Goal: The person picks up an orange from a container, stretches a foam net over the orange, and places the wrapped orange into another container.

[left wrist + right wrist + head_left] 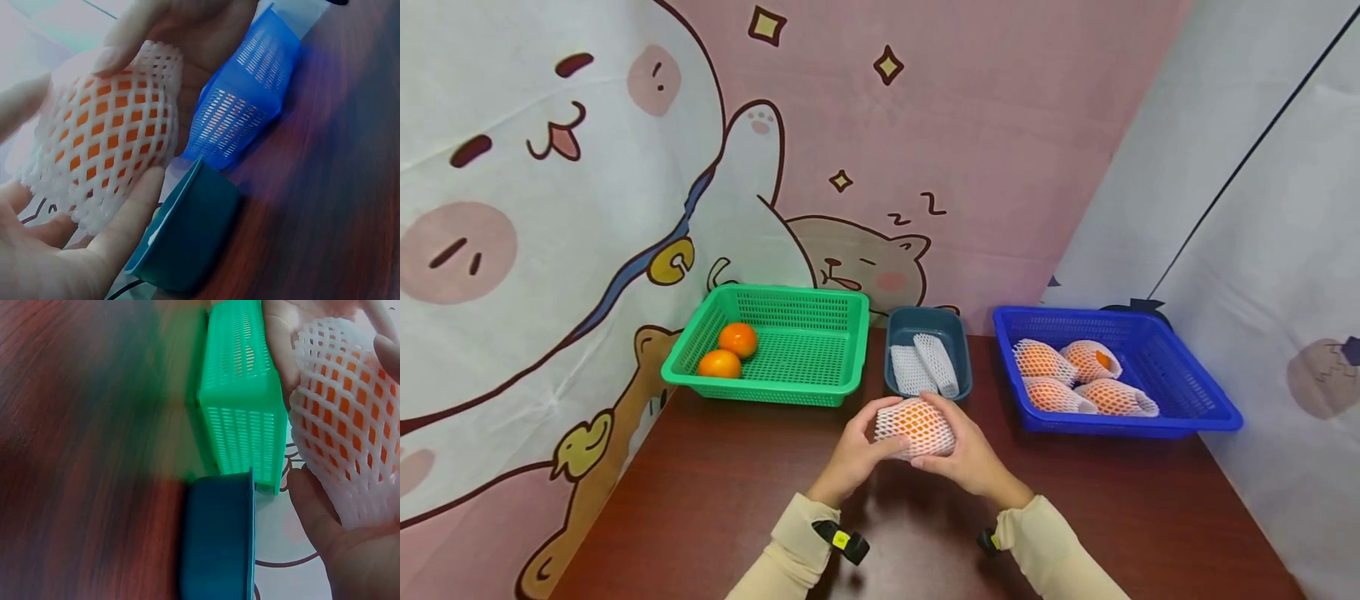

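An orange in a white foam net sleeve is held between both hands over the near side of the table. My left hand grips its left end, thumb across the front. On the other end my right hand curls its fingers and thumb round the net. Orange skin shows through the diamond holes in the left wrist view, where the netted orange fills the space between the fingers. The right wrist view shows the netted orange from the other side, the net narrowing at one end.
A green basket at the back left has two bare oranges. Just beyond the hands stands a small dark teal bin with white foam nets. The blue basket on the right contains several netted oranges.
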Available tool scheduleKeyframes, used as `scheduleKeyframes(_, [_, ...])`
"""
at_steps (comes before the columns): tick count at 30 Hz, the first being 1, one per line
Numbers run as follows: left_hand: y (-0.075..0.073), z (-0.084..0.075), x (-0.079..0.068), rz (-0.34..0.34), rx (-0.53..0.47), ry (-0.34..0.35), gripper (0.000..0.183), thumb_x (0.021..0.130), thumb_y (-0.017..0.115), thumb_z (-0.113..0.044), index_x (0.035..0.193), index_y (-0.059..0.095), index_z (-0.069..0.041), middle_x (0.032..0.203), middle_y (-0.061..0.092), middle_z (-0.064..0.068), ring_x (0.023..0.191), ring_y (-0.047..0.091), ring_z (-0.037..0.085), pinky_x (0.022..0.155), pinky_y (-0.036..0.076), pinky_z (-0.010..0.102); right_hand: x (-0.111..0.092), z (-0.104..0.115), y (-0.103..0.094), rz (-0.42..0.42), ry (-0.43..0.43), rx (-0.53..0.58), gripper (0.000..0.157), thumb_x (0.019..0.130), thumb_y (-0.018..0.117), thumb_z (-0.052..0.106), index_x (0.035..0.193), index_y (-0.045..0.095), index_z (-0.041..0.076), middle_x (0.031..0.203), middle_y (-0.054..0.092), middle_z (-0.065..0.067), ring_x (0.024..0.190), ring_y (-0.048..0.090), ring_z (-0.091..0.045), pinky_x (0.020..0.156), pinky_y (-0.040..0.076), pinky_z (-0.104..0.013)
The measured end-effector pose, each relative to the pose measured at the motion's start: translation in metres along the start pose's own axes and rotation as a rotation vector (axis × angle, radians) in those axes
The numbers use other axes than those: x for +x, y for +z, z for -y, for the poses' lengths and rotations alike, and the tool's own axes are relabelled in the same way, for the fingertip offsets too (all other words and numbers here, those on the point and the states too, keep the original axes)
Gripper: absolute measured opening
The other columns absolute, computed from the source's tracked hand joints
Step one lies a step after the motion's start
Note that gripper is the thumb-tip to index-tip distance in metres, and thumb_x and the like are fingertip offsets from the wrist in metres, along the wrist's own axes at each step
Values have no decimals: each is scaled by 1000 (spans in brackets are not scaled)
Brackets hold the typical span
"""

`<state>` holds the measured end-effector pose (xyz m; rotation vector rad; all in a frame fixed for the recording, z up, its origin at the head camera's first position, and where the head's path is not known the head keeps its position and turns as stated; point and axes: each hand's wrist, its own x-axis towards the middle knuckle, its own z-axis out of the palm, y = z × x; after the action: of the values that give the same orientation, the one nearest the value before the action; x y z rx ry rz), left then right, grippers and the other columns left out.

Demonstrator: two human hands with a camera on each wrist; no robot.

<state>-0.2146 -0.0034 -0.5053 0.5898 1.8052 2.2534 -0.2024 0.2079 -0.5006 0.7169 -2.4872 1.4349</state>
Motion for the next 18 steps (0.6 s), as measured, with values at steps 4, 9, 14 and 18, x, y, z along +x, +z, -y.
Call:
scheduleKeyframes(4, [0,-3,1,-5,89,32,54,83,70,5,134,53,-2,118,58,16,97,59,21,77,53,29,0,-2,3,0,-30,-10,89,70,88,27,146,43,15,139,49,-1,116,51,-19,96,43,-37])
scheduleKeyframes(9, [-8,-14,2,-3,244,95,54,85,72,0,135,51,0,120,57,17,100,59,26,78,54,35,0,6,6,-37,-59,-12,87,68,89,17,142,45,6,134,53,-8,112,54,-22,94,44,-32])
scheduleKeyframes(14, [-33,-17,9,-79,597,275,50,84,77,-17,130,58,-12,124,59,8,111,56,23,87,50,45,-2,28,2,-43,-58,30,83,68,87,8,139,46,1,131,55,-15,110,55,-24,94,42,-27])
scheduleKeyframes(18, [-58,-19,17,-162,979,386,48,82,80,-27,126,64,-15,124,60,4,117,51,24,98,41,49,-4,33,1,-47,-36,37,81,68,86,7,139,47,1,129,56,-15,108,55,-23,92,43,-28])
